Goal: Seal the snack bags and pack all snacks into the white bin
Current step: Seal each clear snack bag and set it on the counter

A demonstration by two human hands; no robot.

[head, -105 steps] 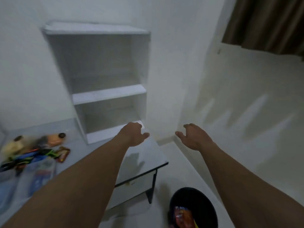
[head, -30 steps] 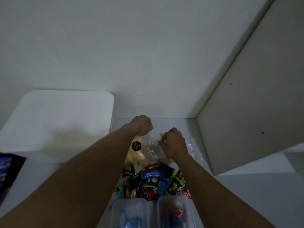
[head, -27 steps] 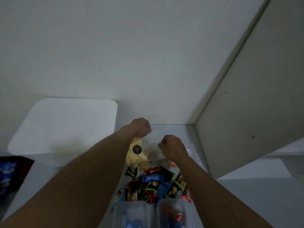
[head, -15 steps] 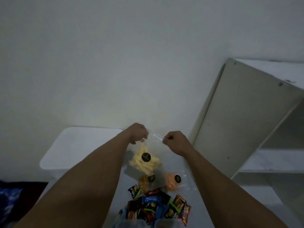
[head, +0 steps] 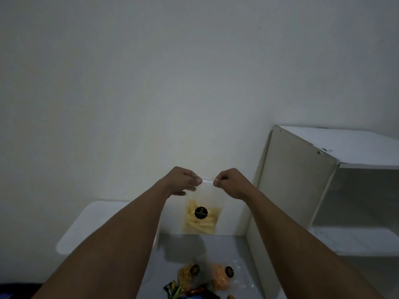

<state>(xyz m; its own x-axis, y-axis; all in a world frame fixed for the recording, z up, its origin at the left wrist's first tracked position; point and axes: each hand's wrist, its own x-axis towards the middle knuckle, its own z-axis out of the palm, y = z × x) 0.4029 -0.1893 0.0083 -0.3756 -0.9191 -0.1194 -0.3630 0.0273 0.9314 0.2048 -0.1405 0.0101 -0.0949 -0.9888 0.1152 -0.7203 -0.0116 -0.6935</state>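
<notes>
I hold a clear snack bag of pale yellow sticks (head: 201, 219) with a round black label up in front of the wall. My left hand (head: 183, 182) pinches the bag's top edge at its left end. My right hand (head: 230, 183) pinches the same edge at its right end. The bag hangs upright above the grey table (head: 216, 247). Below it lie a bag of small yellow-brown snacks (head: 186, 276), a bag of orange snacks (head: 221, 279) and several small wrapped snacks (head: 172, 289) at the bottom edge. A white bin (head: 90, 223) with rounded corners stands at the left, mostly behind my left forearm.
A white shelf unit (head: 302, 180) stands on the table at the right, its open shelves facing right. A plain white wall fills the back. Something dark blue shows at the bottom left corner (head: 8, 293).
Both hands have lifted the bag of yellow sticks off the pile and raised it; the bag now hangs straight. The view has tilted up, so most wrapped snacks dropped out of sight.
</notes>
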